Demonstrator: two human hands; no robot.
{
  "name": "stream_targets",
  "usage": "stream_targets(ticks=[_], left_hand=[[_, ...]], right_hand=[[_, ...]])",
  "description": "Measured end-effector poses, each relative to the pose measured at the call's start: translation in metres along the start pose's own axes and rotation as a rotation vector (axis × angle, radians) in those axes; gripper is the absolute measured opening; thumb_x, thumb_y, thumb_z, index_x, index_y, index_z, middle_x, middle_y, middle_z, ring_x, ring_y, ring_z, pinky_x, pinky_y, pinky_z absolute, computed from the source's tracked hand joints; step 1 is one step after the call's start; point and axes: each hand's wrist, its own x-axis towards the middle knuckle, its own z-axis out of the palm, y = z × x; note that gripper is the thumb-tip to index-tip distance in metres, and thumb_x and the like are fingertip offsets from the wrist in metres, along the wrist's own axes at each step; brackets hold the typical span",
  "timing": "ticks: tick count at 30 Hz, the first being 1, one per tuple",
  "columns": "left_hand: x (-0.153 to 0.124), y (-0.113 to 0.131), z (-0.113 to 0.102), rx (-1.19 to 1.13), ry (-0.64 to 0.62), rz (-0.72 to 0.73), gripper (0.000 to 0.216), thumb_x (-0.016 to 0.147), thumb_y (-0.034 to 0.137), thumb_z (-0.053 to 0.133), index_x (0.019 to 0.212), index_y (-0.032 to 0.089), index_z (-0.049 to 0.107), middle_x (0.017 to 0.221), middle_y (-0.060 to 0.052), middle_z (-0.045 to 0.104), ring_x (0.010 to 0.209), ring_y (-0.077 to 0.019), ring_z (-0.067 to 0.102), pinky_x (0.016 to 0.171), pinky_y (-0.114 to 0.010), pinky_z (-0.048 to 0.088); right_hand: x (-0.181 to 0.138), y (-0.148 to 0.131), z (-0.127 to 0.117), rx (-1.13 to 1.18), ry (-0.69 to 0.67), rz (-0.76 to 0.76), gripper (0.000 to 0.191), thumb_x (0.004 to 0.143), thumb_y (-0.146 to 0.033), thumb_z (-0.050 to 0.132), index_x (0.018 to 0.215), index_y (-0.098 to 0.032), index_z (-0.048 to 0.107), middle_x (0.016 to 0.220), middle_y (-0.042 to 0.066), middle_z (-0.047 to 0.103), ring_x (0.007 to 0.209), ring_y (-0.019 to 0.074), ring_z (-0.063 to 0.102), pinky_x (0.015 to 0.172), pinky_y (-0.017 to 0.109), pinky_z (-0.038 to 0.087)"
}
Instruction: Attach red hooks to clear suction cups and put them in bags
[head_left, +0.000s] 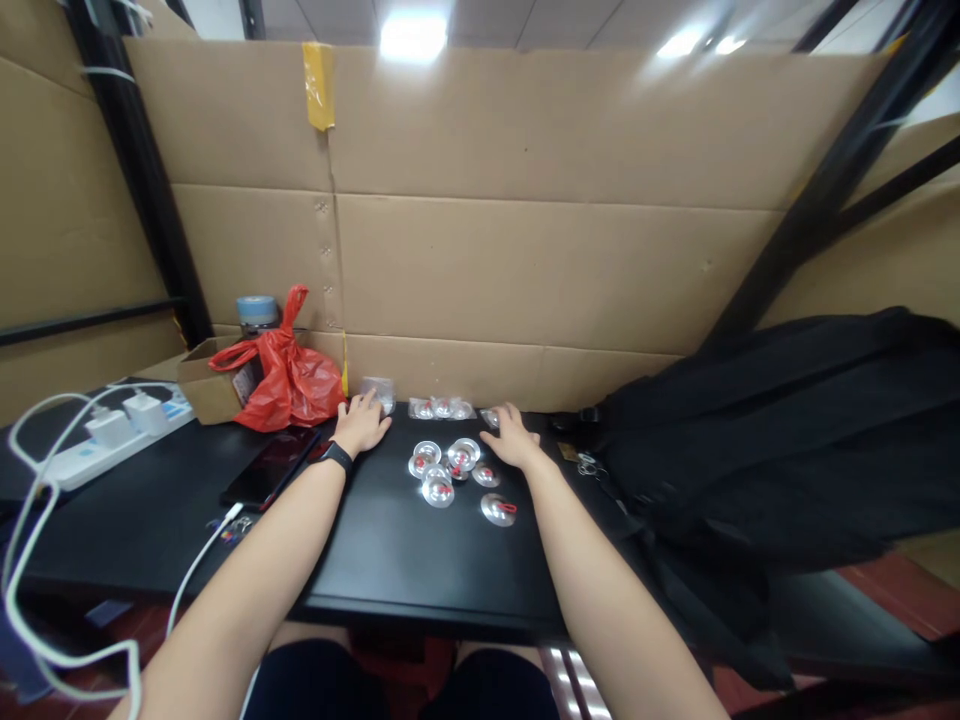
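While reaching out across the black counter [360, 570] with both arms, hold the left hand [360, 427] palm down, fingers and thumb spread wide, at a clear packet [384, 390] close to the cardboard wall [487, 270]. Cannot tell about any pressing on it. Wear a dark watch [337, 457] on that wrist. Set the right hand [516, 438] over the edge of a small packet [490, 418], thumb parted from fingers; cannot tell for this grip whether pinching the plastic or only touching it.

See a row of bagged discs [442, 408] between the hands, lying along the foot of the wall. Find the loose metal discs [463, 455] in front of that row, nearer the body, several overlapping in a cluster, with bits of red showing at the middles. Spot one disc [498, 509] apart from the cluster, nearest the body, bearing a red loop.

To the left, notice a dark phone [274, 467], a white cable [196, 562], a power strip [124, 440] with two chargers, and a knotted red bag [296, 380] beside a small box [210, 375]. To the right, see a big black backpack [780, 430] with keys [589, 465] just beside it
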Motion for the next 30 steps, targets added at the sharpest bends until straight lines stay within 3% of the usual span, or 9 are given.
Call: stream_targets(ticks=[2,8,14,18,24,28,30], left_hand=[[-0.001,0.001,0.000,0.027,0.052,0.005,0.041,0.096,0.045,0.040,0.119,0.019,0.063,0.161,-0.014,0.027,0.142,-0.0368,0.029,0.106,-0.061,0.030],[-0.003,0.003,-0.001,0.042,0.121,0.016,0.039,0.095,0.040,0.043,0.120,0.019,0.063,0.160,-0.014,0.031,0.141,-0.0365,0.029,0.107,-0.062,0.029],[-0.006,0.006,-0.005,-0.003,0.164,0.019,0.042,0.093,0.036,0.046,0.131,0.020,0.056,0.156,-0.014,0.036,0.138,-0.0369,0.032,0.106,-0.060,0.030],[-0.008,0.008,-0.007,-0.001,0.204,0.015,0.042,0.092,0.033,0.047,0.132,0.020,0.053,0.154,-0.014,0.039,0.135,-0.0355,0.035,0.104,-0.056,0.032],[-0.015,0.013,-0.013,0.008,0.260,0.093,0.038,0.090,0.029,0.050,0.126,0.019,0.057,0.147,-0.016,0.047,0.130,-0.0355,0.040,0.101,-0.055,0.034],[-0.020,0.020,-0.017,0.008,0.270,0.163,0.033,0.089,0.027,0.052,0.120,0.020,0.059,0.140,-0.015,0.053,0.126,-0.0343,0.043,0.100,-0.053,0.035],[-0.022,0.023,-0.018,0.015,0.265,0.172,0.032,0.088,0.027,0.054,0.118,0.021,0.060,0.138,-0.014,0.054,0.124,-0.0334,0.045,0.098,-0.052,0.036]], right_hand=[[0.001,0.001,0.001,-0.019,-0.019,0.022,0.060,0.091,-0.044,0.053,0.144,-0.023,0.037,0.161,0.019,0.019,0.128,0.0370,0.050,0.099,0.059,0.037],[0.002,0.000,-0.003,-0.056,0.038,0.015,0.051,0.084,-0.032,0.057,0.134,-0.024,0.051,0.144,0.016,0.048,0.126,0.0363,0.050,0.097,0.055,0.038],[0.002,0.005,-0.004,-0.036,0.036,0.023,0.041,0.082,-0.028,0.061,0.123,-0.025,0.059,0.127,0.011,0.065,0.117,0.0309,0.058,0.091,0.049,0.040],[0.005,0.007,-0.005,-0.029,0.068,0.057,0.036,0.083,-0.028,0.063,0.119,-0.025,0.061,0.115,0.009,0.071,0.114,0.0286,0.060,0.090,0.046,0.040],[0.003,0.004,-0.007,0.056,0.119,0.014,0.020,0.078,-0.020,0.066,0.097,-0.023,0.071,0.105,0.009,0.074,0.106,0.0298,0.064,0.094,0.047,0.040],[0.002,0.001,-0.012,0.155,0.214,0.006,0.023,0.086,-0.021,0.056,0.105,-0.019,0.069,0.109,0.013,0.074,0.106,0.0273,0.066,0.092,0.038,0.046],[0.001,-0.003,-0.016,0.273,0.271,-0.006,0.028,0.088,-0.027,0.055,0.111,-0.018,0.065,0.106,0.012,0.074,0.096,0.0238,0.069,0.084,0.034,0.049]])
